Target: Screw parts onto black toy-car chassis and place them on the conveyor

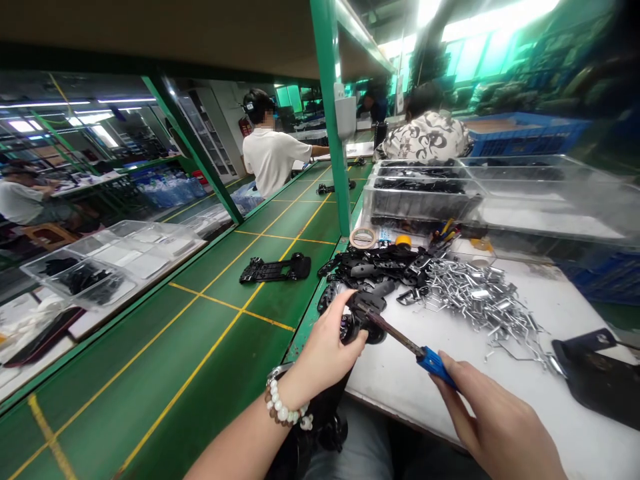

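My left hand (327, 343) is closed around the upper end of a black plastic chassis (370, 303), near the edge of the white table. Its lower part hangs below my wrist, partly hidden by my arm. In my right hand (493, 410) is a screwdriver (436, 365) with a blue handle, gripped between thumb and fingers. The shaft points left and its end meets the black chassis near my left fingers; the exact contact is hidden. Just beyond lies a heap of black plastic parts (380, 263), beside a pile of bent silver metal pieces (473, 293).
A green conveyor belt (190, 347) with yellow lines runs along the left, carrying another black chassis (275, 268). A green post (334, 133) rises at the belt's edge. Clear plastic bins (420, 200) stand behind the heaps. Two co-workers (270, 153) sit farther along the belt.
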